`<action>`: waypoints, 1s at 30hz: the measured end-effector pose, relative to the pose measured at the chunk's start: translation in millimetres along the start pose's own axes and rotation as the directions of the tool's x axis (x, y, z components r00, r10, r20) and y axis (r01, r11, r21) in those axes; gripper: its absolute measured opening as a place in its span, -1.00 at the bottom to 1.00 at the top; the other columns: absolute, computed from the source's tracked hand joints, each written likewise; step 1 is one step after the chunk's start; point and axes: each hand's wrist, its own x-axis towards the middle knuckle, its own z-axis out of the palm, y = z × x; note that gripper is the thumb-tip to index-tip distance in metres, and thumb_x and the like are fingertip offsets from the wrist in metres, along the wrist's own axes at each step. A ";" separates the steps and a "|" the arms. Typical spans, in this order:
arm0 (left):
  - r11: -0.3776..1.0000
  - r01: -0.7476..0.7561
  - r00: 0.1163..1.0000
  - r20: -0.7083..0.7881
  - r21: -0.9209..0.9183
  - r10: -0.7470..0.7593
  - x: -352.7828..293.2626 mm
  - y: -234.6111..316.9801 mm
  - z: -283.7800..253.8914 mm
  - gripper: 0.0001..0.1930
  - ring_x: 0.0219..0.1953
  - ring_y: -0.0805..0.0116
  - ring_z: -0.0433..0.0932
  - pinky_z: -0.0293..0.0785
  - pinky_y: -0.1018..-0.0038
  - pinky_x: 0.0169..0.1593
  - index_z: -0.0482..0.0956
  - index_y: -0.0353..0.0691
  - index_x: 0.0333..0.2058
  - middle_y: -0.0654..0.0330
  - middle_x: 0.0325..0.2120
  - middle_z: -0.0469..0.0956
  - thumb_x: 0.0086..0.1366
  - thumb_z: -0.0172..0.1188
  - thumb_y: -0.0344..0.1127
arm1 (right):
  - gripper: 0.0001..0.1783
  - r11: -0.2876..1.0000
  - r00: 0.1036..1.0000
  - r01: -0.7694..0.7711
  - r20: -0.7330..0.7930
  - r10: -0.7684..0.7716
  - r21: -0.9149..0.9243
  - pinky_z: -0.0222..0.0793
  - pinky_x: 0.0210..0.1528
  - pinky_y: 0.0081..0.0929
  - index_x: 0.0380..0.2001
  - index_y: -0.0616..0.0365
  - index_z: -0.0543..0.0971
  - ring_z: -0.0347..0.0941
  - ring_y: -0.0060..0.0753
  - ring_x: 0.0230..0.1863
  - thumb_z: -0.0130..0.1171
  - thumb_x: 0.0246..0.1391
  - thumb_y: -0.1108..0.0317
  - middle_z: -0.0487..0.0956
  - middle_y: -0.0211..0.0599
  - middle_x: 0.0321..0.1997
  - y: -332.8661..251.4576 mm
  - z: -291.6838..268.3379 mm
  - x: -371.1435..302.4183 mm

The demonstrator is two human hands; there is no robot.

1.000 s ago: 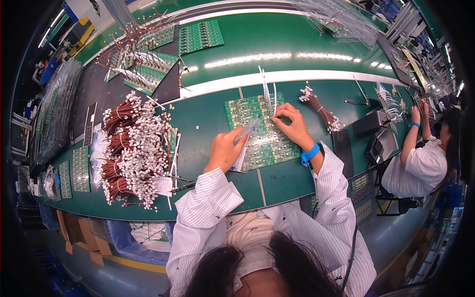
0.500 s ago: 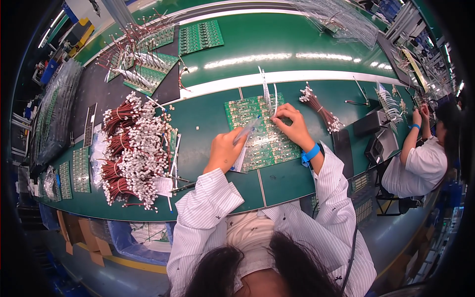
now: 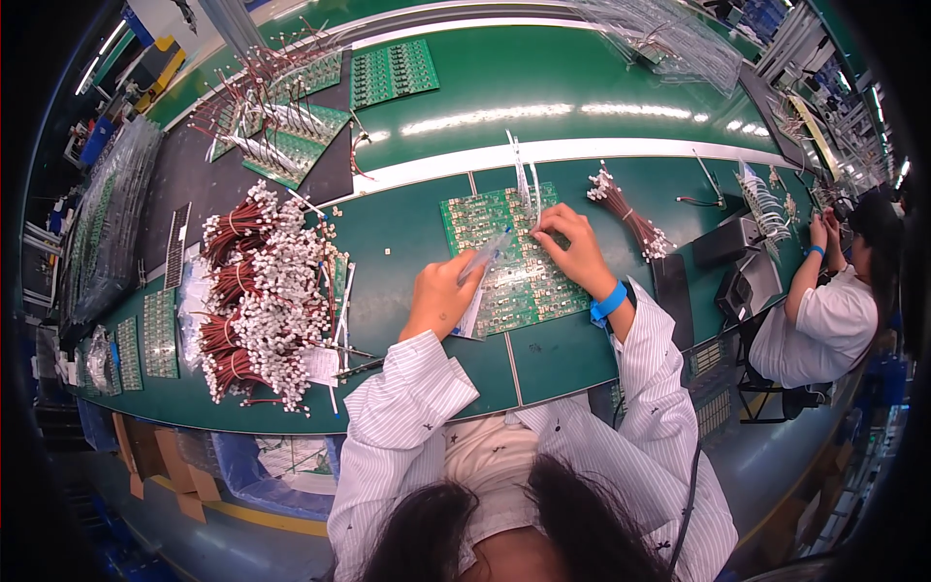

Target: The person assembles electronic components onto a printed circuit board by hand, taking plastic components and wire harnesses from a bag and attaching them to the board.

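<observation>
A green circuit board panel (image 3: 529, 281) lies on the table in front of me, covered with rows of small parts. My left hand (image 3: 441, 296) is closed round a clear pen-like tool (image 3: 491, 250) with a blue tip, which slants over the panel. A white slip (image 3: 469, 322) shows beneath that hand. At the panel's upper part, my right hand (image 3: 570, 244) pinches the lower end of a thin white strip (image 3: 537, 194). Other white strips (image 3: 522, 179) stand up beside it. The fingertips hide where the pinched strip meets the board.
Bundled brown cables with white connectors (image 3: 257, 291) are heaped on the left; another cable bundle (image 3: 628, 211) lies right of the panel. Black trays (image 3: 729, 242) stand farther right, near a co-worker (image 3: 819, 310). Wired boards (image 3: 291, 141) sit at the back left.
My hands stay almost in place, with the right one still pinching the strip. At the right, the co-worker's head and hands have shifted slightly.
</observation>
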 end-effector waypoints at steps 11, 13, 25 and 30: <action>0.999 0.012 1.000 0.010 0.047 -0.012 4.7 -0.4 3.5 -0.81 -0.46 -0.06 0.48 0.39 0.25 -0.41 0.53 -0.12 -0.29 -0.07 -0.55 0.49 0.08 0.12 -0.30 | -0.86 0.973 0.996 0.082 -0.023 -0.089 -0.214 0.15 -0.23 -0.45 -0.55 0.13 0.42 0.36 -0.32 -0.36 0.18 -0.26 0.48 0.41 -0.40 -0.42 -6.4 -1.6 0.8; 1.000 -0.010 1.000 0.000 0.011 0.010 5.7 -2.7 6.8 -0.80 -0.45 -0.06 0.49 0.40 0.24 -0.40 0.53 -0.14 -0.29 -0.08 -0.54 0.49 0.07 0.11 -0.30 | -0.86 0.966 0.992 0.105 -0.040 -0.118 -0.236 0.15 -0.24 -0.45 -0.55 0.12 0.42 0.36 -0.32 -0.36 0.18 -0.26 0.47 0.41 -0.40 -0.44 -4.9 -2.3 0.7; 0.999 -0.032 0.999 -0.031 0.031 0.033 -2.1 -15.8 7.5 -0.78 -0.48 -0.09 0.48 0.41 0.23 -0.41 0.53 -0.16 -0.28 -0.11 -0.56 0.49 0.05 0.11 -0.32 | -0.88 0.987 0.993 0.115 0.049 -0.111 -0.114 0.13 -0.17 -0.46 -0.50 0.08 0.45 0.35 -0.40 -0.29 0.16 -0.19 0.42 0.41 -0.45 -0.40 -1.0 2.3 -1.0; 0.999 -0.009 1.000 -0.019 0.033 0.009 -0.7 -8.0 7.8 -0.78 -0.48 -0.08 0.48 0.40 0.22 -0.41 0.53 -0.17 -0.29 -0.10 -0.57 0.49 0.02 0.13 -0.33 | -0.87 0.977 0.991 0.129 0.056 -0.121 -0.168 0.18 -0.22 -0.48 -0.53 0.10 0.43 0.37 -0.38 -0.32 0.17 -0.22 0.47 0.42 -0.43 -0.40 -3.9 -3.2 -3.7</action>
